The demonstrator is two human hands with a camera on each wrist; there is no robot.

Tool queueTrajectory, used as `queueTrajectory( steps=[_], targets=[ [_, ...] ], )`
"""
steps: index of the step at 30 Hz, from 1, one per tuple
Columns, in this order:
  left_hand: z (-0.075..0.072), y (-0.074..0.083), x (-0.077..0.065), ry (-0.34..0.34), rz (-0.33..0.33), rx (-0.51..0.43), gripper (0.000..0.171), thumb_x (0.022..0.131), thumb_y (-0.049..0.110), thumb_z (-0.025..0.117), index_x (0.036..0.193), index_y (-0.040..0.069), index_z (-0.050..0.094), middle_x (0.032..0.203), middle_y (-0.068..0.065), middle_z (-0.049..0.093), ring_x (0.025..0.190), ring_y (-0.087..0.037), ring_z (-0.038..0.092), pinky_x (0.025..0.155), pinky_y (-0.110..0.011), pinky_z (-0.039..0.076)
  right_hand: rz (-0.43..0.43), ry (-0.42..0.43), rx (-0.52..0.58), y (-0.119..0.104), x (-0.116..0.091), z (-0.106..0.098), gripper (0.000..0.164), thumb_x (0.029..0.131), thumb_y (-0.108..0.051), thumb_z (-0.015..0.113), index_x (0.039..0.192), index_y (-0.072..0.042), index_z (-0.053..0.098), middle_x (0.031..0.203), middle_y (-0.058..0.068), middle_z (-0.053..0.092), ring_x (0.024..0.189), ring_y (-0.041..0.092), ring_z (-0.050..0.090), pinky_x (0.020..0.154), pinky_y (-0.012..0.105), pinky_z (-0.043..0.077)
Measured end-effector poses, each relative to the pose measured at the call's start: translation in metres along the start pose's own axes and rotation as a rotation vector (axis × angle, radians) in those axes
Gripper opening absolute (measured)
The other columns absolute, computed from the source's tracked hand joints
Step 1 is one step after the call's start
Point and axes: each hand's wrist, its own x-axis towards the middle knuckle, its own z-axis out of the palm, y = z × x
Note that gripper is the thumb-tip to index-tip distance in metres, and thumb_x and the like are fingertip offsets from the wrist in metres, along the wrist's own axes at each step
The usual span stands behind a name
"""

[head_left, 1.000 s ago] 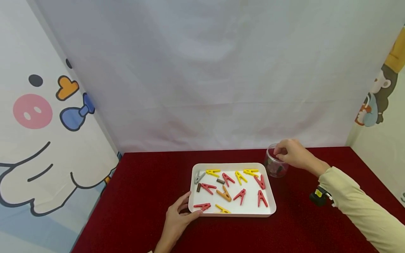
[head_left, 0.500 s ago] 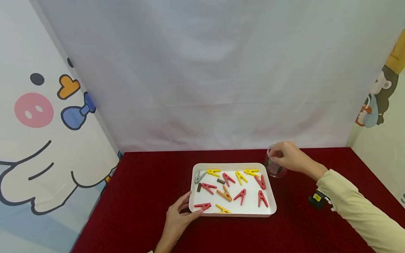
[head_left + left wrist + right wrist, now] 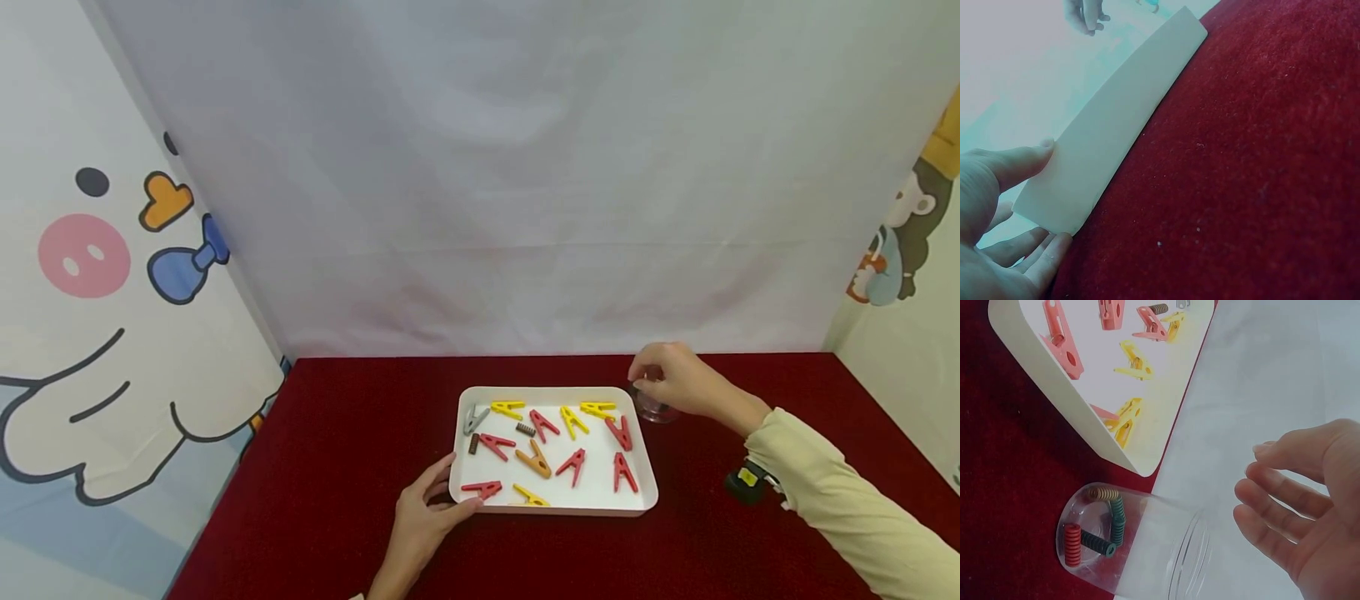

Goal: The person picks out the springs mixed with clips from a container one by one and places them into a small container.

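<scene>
My left hand [image 3: 423,512] grips the near left corner of a white tray [image 3: 577,510], thumb on the rim and fingers against the outer side. In the tray lie several spring clips in red, yellow and orange, plus a grey clip [image 3: 475,419]. Two brown coil springs [image 3: 526,430] lie among them. My right hand [image 3: 678,379] hovers over the mouth of a clear jar [image 3: 1141,544], its fingers loosely bent and nothing showing between them in the right wrist view. Several coil springs rest at the bottom of the jar, including a red spring [image 3: 1072,545] and a tan spring [image 3: 1103,494].
A dark red cloth [image 3: 337,433] covers the table. The jar stands close to the tray's far right corner. Behind the table hangs a white curtain [image 3: 525,208], with cartoon-printed panels at both sides.
My right hand has moved a little left and lower over the jar, covering more of it in the head view. My left hand stays on the tray corner.
</scene>
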Motion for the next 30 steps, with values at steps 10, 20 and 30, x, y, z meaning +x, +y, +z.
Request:
queueTrajectory(
  steps=[10,20,30],
  targets=[
    [0.001,-0.001,0.001,0.004,0.002,0.018,0.071,0.069,0.019,0.086,0.132,0.011,0.056,0.127,-0.016,0.056,0.102,-0.026,0.058,0.074,-0.025,0.051,-0.022,0.016,-0.053,-0.003,0.003,0.007,0.009,0.079,0.001,0.068,0.082,-0.008,0.070,0.077,-0.003,0.063,0.069,0.011,0.055,0.060,0.030,0.047],
    [0.002,0.001,-0.001,-0.007,0.024,-0.024,0.071,0.069,0.017,0.086,0.133,0.008,0.055,0.125,-0.017,0.057,0.100,-0.025,0.059,0.073,-0.025,0.051,-0.037,-0.052,0.033,-0.003,0.006,0.019,0.007,0.082,0.000,0.068,0.083,-0.006,0.068,0.076,-0.003,0.062,0.069,0.010,0.057,0.062,0.028,0.050],
    [0.000,0.000,-0.001,0.004,0.007,-0.010,0.071,0.068,0.017,0.086,0.132,0.010,0.056,0.124,-0.016,0.058,0.100,-0.025,0.059,0.073,-0.025,0.051,-0.058,-0.063,0.037,-0.009,0.012,0.031,0.010,0.081,0.000,0.068,0.084,-0.010,0.069,0.079,-0.005,0.062,0.069,0.009,0.054,0.060,0.026,0.049]
  ],
)
